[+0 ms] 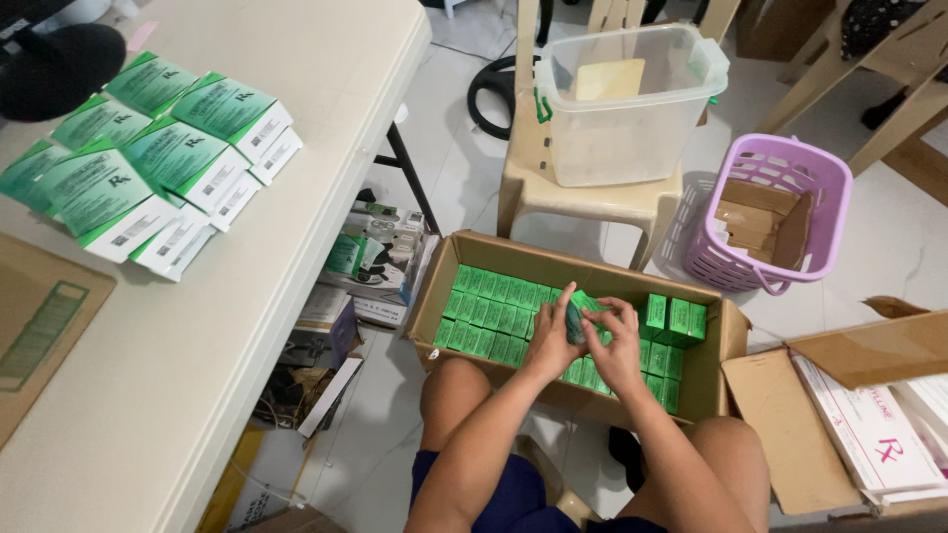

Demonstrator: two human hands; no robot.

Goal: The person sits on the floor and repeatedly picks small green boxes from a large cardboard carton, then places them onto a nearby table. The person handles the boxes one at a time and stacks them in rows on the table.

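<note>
An open cardboard box on the floor between my knees is packed with rows of small green cartons. Over its middle, my left hand and my right hand both grip one small green carton, fingers wrapped around it. A few green cartons stand upright at the box's right side.
A white table on the left carries stacked green-and-white cartons and a flat cardboard piece. Behind the box stands a chair with a clear plastic tub; a purple basket and another open box lie to the right.
</note>
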